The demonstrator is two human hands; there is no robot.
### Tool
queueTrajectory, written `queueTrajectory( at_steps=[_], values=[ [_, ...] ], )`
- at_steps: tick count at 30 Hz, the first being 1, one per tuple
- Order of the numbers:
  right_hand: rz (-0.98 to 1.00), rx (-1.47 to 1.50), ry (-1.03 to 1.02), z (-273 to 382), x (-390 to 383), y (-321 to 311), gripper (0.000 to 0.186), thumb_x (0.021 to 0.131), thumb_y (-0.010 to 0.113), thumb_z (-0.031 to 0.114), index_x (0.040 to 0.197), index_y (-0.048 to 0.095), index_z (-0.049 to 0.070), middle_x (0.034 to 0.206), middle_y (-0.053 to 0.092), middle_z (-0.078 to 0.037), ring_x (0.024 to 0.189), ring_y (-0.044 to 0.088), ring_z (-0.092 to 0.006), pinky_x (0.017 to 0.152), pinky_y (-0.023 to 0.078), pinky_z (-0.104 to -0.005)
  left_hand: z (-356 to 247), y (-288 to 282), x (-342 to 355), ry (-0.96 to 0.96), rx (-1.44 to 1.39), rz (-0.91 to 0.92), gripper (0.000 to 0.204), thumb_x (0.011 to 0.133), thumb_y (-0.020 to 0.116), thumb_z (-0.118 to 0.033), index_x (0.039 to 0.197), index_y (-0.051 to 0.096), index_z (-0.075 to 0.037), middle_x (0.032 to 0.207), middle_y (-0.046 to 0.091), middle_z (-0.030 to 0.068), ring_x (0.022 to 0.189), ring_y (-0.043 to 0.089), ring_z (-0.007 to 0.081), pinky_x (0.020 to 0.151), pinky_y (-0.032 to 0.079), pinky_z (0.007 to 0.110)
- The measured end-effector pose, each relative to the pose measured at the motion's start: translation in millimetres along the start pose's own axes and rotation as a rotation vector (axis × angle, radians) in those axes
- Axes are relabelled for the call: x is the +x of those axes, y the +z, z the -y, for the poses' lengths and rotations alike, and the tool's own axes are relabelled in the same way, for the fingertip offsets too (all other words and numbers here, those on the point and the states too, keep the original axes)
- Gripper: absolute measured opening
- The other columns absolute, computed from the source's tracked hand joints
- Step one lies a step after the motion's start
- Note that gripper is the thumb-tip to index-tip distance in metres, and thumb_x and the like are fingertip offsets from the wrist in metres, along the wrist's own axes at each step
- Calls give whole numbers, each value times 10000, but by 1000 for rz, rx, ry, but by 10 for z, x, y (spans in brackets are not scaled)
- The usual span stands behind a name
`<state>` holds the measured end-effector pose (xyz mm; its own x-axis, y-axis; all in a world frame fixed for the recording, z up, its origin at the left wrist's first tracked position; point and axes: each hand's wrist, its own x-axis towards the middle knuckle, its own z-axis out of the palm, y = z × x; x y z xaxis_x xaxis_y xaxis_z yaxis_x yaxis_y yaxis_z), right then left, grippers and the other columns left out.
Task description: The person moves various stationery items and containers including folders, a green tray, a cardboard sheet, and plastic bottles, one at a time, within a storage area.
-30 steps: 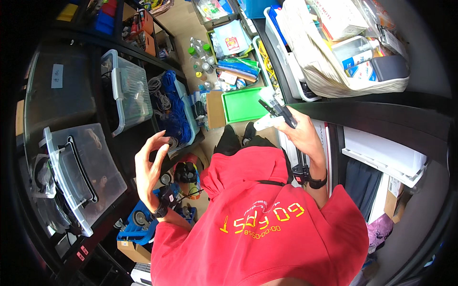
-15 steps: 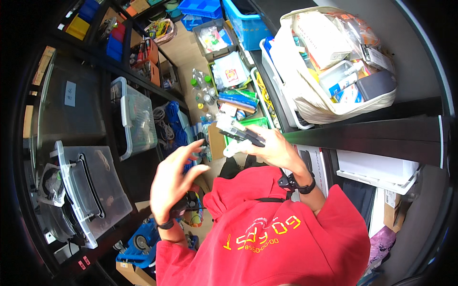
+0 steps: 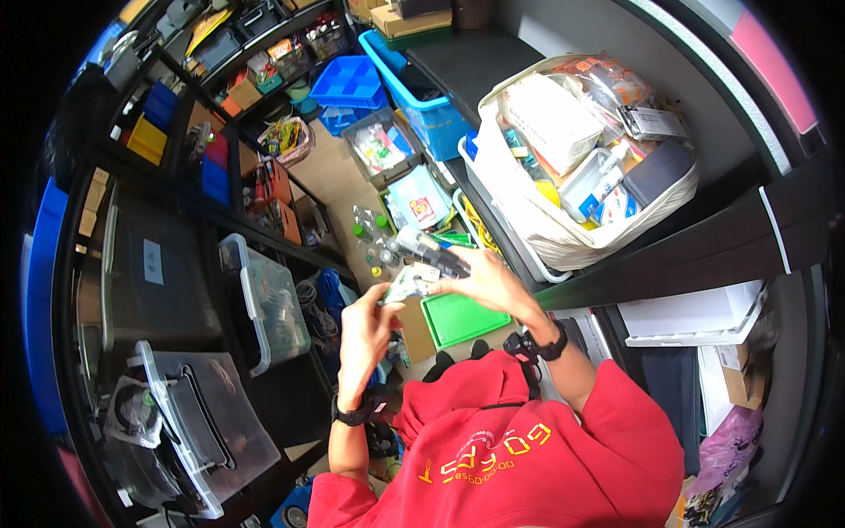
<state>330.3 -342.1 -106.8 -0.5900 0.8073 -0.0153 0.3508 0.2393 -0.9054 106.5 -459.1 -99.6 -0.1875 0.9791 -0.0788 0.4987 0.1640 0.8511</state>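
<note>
My right hand (image 3: 488,283) is closed round a bundle of black tube-like pieces (image 3: 431,253) with a clear or whitish end; their exact kind is blurred. Below that bundle hangs a small white-and-green plastic packet (image 3: 410,283), reaching across to my left hand (image 3: 363,327). The left fingers pinch the packet's near left edge. Both hands are raised in front of my red shirt, above a green tray or lid (image 3: 465,319) lower down.
On the right shelf stands a cream fabric bag (image 3: 563,231) full of boxes and packages. Clear plastic bins (image 3: 211,414) line the left shelves. Several bottles (image 3: 374,233), a grey crate (image 3: 356,141) and a blue divided tray (image 3: 348,84) occupy the aisle floor.
My left hand, apart and spread before, has come in to the right and now pinches the packet. My right hand keeps its hold on the bundle. The view has shifted, showing more far shelving.
</note>
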Motion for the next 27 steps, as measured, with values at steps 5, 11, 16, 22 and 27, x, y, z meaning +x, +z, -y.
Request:
queueTrajectory(
  at_steps=[5, 11, 16, 22, 27],
  values=[
    [-251, -135, 95, -551, 980, -82, 460, 879, 788, 369, 1031, 693, -54, 771, 693, -216, 694, 711, -285, 646, 535, -417, 419, -428, 276, -99, -197, -25, 237, 1023, 608, -66, 1230, 664, 36, 884, 729, 73, 590, 631, 105, 579, 534, 256],
    [-758, -244, 33, -1130, 2435, -317, 439, 944, 711, 328, 1056, 672, -94, 960, 694, -342, 962, 683, -496, 811, 549, -521, 598, -675, 867, -30, -192, -83, 213, 1081, 553, -150, 1146, 657, 25, 856, 707, 53, 586, 632, 95, 560, 514, 254],
    [-819, -315, 31, -1105, 2880, -384, 415, 974, 679, 257, 1223, 616, -69, 848, 701, -310, 816, 704, -478, 716, 582, -538, 1178, -1026, 888, -207, -160, -140, 276, 1103, 505, -243, 1085, 652, -10, 884, 721, 54, 614, 653, 112, 556, 502, 260],
    [-1011, -405, -59, -1706, 3046, -722, 379, 984, 672, 272, 1201, 632, -37, 840, 701, -302, 824, 703, -481, 712, 576, -541, 1501, -427, 880, -239, -54, 3, 271, 1102, 508, -222, 1046, 648, 2, 889, 720, 67, 625, 657, 123, 576, 514, 266],
    [-626, -202, 8, -1426, 2908, 91, 396, 973, 699, 314, 1169, 648, -26, 883, 677, -331, 858, 672, -495, 685, 550, -504, 1998, -339, 216, -333, 48, 15, 236, 1071, 551, -157, 1216, 657, -5, 868, 731, 73, 644, 663, 134, 596, 526, 305]
  ],
)
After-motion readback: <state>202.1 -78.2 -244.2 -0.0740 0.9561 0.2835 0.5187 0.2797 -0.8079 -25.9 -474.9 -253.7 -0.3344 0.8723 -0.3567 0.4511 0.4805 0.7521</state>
